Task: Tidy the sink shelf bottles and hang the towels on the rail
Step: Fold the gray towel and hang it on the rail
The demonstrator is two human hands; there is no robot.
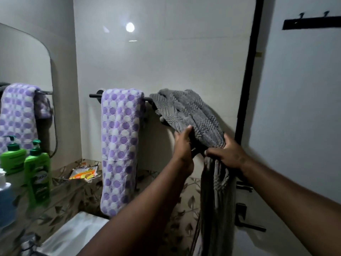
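**Grey towel point(186, 109) half over the rail point(95, 95)**

Mid-frame, the left hand point(182, 145) curled round the grey towel's bunched edge. The right hand point(227, 154) clutched its gathered folds just below. Its top lay on the rail, right of the hung purple dotted towel point(120, 145). A green bottle point(37, 172) stood lower left.

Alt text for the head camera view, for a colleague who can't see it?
The left hand and right hand grip a bunched grey towel lying over the right part of a dark wall rail. A purple dotted towel hangs further left on it; a green pump bottle stands far left by a mirror.
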